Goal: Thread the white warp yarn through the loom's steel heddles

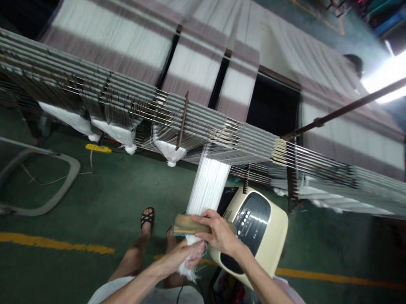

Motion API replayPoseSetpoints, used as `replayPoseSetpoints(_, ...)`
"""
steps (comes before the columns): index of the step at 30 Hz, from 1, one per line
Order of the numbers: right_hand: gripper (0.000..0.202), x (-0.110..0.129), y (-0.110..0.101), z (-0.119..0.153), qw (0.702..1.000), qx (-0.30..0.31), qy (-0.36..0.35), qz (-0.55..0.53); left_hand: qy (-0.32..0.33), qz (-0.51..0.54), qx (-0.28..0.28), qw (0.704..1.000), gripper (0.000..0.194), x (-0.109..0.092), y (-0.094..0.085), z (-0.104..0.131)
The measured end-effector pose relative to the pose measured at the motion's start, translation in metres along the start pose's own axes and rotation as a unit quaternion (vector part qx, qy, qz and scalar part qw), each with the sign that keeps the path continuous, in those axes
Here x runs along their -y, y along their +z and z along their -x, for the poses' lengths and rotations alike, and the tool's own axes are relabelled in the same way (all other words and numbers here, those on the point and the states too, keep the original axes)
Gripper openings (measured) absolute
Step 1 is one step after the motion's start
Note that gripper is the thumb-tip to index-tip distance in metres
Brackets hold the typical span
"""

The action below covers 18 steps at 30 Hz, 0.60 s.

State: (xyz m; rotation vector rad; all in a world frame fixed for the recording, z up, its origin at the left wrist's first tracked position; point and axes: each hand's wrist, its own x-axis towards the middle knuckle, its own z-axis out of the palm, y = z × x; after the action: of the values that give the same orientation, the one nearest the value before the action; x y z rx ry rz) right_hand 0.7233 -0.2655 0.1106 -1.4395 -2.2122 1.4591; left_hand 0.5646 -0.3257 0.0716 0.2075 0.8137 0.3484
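Note:
A band of white warp threads (208,185) runs from the heddle frames (239,136) down toward my body. My left hand (187,255) is closed round the gathered lower end of these threads, and loose frayed ends hang below it. In my right hand (218,232) is a wooden brush (187,224), its block laid crosswise on the threads just above my left hand. The fingers and thumb wrap its right part. Whatever is on the brush's underside is mostly hidden.
A cream appliance with a dark panel (277,226) stands right beside my right arm. Knotted white thread bundles (171,152) hang from the frames to the left. A yellow power strip (98,148) and a grey tubular frame (72,175) are at the left. A metal bar (359,102) slants across the upper right.

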Motion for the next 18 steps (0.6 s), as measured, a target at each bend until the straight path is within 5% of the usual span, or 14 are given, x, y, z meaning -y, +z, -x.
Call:
replayPoseSetpoints(2, 0.048, 0.002, 0.004, 0.009, 0.999, 0.032, 0.011, -0.025, -0.022, -0.003, 0.053, 0.998, 0.036, 0.011, -0.01, 0.013)
replayPoseSetpoints(5, 0.048, 0.0, 0.007, 0.015, 0.996, 0.067, 0.032, -0.041, -0.064, -0.015, 0.129, 0.989, 0.035, 0.019, -0.048, 0.029)
replayPoseSetpoints(8, 0.05, -0.002, 0.01, 0.018, 0.996, 0.067, 0.038, -0.048, -0.065, 0.006, 0.153, 0.986, 0.044, 0.003, -0.093, 0.022)
replayPoseSetpoints(10, 0.051, -0.001, 0.012, 0.017, 0.996, 0.064, 0.031, -0.05, -0.041, 0.008, 0.155, 0.987, 0.056, -0.019, -0.106, -0.001)
replayPoseSetpoints(14, 0.054, 0.007, 0.019, 0.018, 0.998, 0.049, 0.021, -0.036, -0.059, -0.047, 0.2, 0.977, 0.058, -0.058, -0.074, -0.061)
replayPoseSetpoints(18, 0.056, 0.022, 0.026, 0.037, 0.999, 0.021, 0.009, 0.04, -0.058, -0.081, 0.23, 0.968, 0.035, -0.055, -0.023, -0.074)
